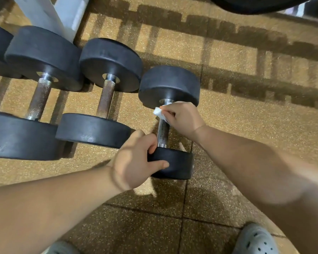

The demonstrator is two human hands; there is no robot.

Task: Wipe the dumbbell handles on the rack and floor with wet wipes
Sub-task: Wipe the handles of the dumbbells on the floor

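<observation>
On the speckled rubber floor (246, 125) straight ahead of you, the dumbbell (173, 83) you are working on lies at the right end of a row of three, just beside its neighbour. Its long axis runs away from you, almost straight, with the near head (178, 164) towards your feet and the far head (169, 85) beyond it.

Your left hand (134, 162) grips the near head, fingers curled over its inner edge and thumb laid across the rim, which should steady the weight against rolling. Your right hand (182, 118) sits at the far end of the chrome handle (162, 132), fingers closed round a white wet wipe (158, 112) and pinching it against the bar just below the far head. Between your two hands the knurled bar shows bare.

That stretch is what the next stroke turns on, as I judge it. The bar runs from your right hand back towards your left, so the wipe wants drawing along the axis towards you, and the right hand is the one placed to do it. Turning the near head a little under your left hand would bring the underside up. Whether the bare part is already wiped, you cannot tell from here.

The middle dumbbell (106, 96) and the left dumbbell (39, 99) lie roughly parallel, neither handle touched by a hand; your left hand is the nearer to them. A white rack leg (50, 13) stands beyond.
</observation>
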